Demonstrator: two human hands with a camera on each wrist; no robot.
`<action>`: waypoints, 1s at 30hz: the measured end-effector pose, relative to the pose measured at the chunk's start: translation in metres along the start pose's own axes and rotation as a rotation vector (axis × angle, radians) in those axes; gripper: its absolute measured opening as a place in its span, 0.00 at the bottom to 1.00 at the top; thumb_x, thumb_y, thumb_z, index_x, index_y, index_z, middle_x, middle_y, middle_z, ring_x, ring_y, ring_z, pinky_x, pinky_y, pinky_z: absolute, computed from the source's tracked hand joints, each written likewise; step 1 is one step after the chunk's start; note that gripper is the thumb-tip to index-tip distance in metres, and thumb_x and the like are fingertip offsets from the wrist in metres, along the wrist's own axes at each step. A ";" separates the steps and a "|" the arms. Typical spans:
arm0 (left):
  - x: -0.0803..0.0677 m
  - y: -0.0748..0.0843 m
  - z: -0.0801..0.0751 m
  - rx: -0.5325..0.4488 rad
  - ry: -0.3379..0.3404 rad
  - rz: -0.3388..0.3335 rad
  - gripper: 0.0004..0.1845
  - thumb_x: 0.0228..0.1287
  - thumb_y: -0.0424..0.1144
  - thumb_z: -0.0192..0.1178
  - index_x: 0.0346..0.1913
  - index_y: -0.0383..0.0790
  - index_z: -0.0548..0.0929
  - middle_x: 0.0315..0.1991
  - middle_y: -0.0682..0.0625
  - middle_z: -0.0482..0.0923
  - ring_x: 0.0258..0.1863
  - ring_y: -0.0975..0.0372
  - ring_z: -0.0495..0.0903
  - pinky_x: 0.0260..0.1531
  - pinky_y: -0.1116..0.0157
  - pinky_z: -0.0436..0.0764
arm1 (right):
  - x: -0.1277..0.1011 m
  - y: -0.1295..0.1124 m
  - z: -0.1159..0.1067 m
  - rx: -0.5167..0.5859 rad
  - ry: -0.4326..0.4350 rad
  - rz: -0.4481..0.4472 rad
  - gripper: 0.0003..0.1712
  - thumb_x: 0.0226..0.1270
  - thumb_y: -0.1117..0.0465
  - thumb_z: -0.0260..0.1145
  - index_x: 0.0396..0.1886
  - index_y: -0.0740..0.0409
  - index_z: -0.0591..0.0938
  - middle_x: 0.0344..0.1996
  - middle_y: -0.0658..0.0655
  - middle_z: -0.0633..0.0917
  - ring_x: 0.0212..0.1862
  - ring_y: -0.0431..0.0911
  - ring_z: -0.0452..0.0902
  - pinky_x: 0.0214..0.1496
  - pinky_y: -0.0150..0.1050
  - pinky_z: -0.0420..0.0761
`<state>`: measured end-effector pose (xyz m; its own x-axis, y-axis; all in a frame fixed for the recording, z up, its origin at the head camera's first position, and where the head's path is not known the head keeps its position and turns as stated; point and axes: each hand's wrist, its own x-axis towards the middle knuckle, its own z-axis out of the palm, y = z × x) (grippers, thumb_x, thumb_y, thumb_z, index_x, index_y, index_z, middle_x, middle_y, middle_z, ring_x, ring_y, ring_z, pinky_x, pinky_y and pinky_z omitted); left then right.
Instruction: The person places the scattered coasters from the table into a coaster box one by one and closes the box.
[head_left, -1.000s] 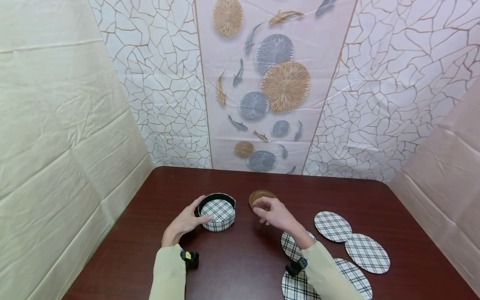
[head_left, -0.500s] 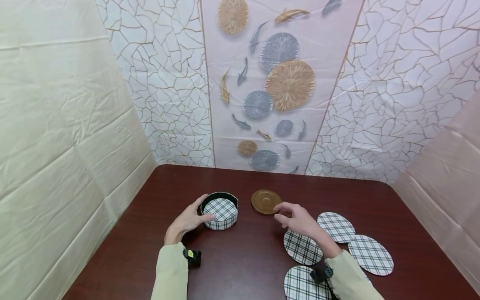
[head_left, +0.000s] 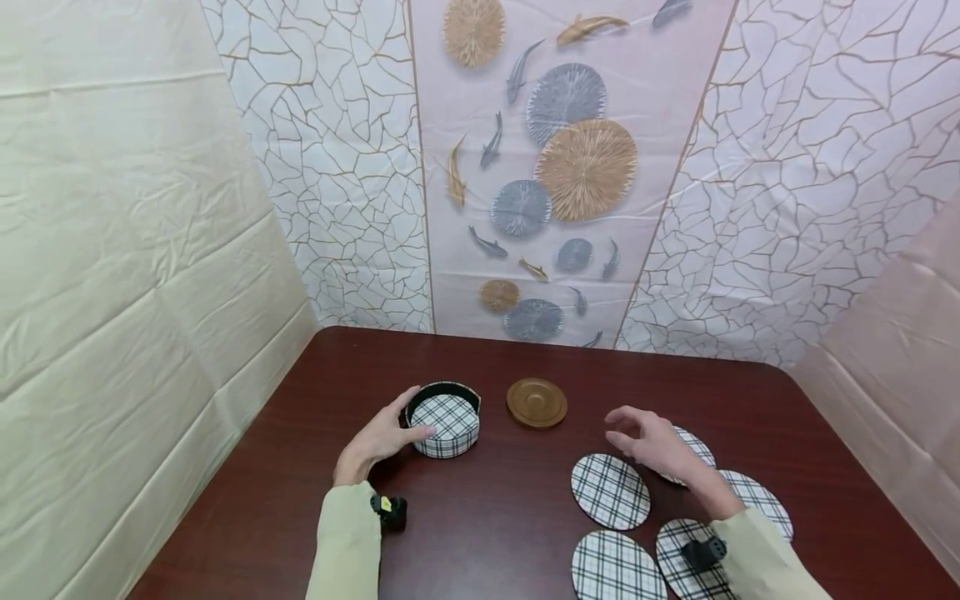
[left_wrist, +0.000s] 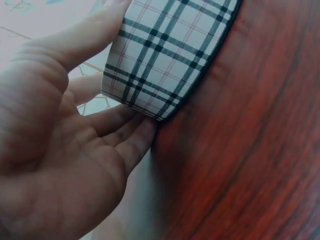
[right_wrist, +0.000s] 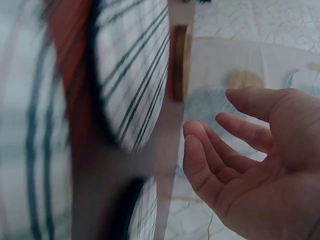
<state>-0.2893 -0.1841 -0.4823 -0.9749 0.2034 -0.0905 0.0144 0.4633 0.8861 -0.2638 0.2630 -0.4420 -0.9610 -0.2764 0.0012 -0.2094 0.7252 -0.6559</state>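
Observation:
My left hand (head_left: 378,437) grips a round plaid coaster holder (head_left: 448,448), its thumb at the near rim and the fingers round the left side. The holder stands upright with a black inner wall; a plaid round face shows inside. In the left wrist view, the plaid wall (left_wrist: 160,47) lies between thumb and fingers. My right hand (head_left: 654,442), fingers loosely bent and holding nothing, hovers over the right of the table. Near it lie several round plaid coasters, among them a near-left one (head_left: 611,492) and a far one (head_left: 699,448) partly hidden by the hand.
A round brown wooden disc (head_left: 537,403) lies right of the holder. More coasters, one at the front (head_left: 618,568) and one at the right (head_left: 765,504), rest under or beside the right forearm. The dark red table (head_left: 465,533) meets patterned cloth walls at its back.
My right hand has moved from over the brown disc rightward to the coasters, uncovering the disc. The left hand keeps its grip on the coaster holder. The head view has shifted slightly.

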 end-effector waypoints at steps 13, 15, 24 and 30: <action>0.001 0.000 0.000 0.000 0.002 -0.014 0.47 0.58 0.51 0.70 0.77 0.55 0.56 0.77 0.47 0.54 0.75 0.49 0.54 0.67 0.43 0.64 | -0.012 0.037 -0.033 -0.207 0.008 0.060 0.25 0.69 0.55 0.65 0.59 0.65 0.75 0.38 0.59 0.83 0.35 0.46 0.78 0.32 0.40 0.75; 0.001 0.000 0.000 -0.003 0.002 -0.016 0.47 0.58 0.51 0.70 0.77 0.55 0.56 0.77 0.46 0.54 0.75 0.48 0.55 0.66 0.43 0.64 | -0.012 0.044 -0.035 -0.221 0.002 0.073 0.26 0.69 0.55 0.65 0.60 0.66 0.74 0.36 0.59 0.83 0.33 0.45 0.77 0.31 0.40 0.74; 0.001 0.002 0.000 -0.008 0.006 -0.027 0.46 0.59 0.50 0.70 0.77 0.56 0.57 0.77 0.46 0.54 0.74 0.49 0.56 0.65 0.44 0.65 | -0.016 0.067 -0.050 -0.256 0.002 0.148 0.30 0.67 0.55 0.66 0.60 0.71 0.71 0.38 0.64 0.83 0.35 0.50 0.79 0.30 0.43 0.76; 0.001 0.002 0.000 -0.003 0.005 -0.012 0.46 0.59 0.49 0.70 0.77 0.55 0.57 0.76 0.44 0.56 0.73 0.49 0.58 0.65 0.45 0.66 | -0.019 0.076 -0.058 -0.293 0.016 0.167 0.34 0.65 0.52 0.68 0.59 0.73 0.71 0.46 0.71 0.81 0.42 0.56 0.78 0.34 0.45 0.78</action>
<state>-0.2903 -0.1832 -0.4811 -0.9762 0.1930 -0.0989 0.0018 0.4633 0.8862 -0.2722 0.3598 -0.4477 -0.9887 -0.1300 -0.0743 -0.0895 0.9109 -0.4029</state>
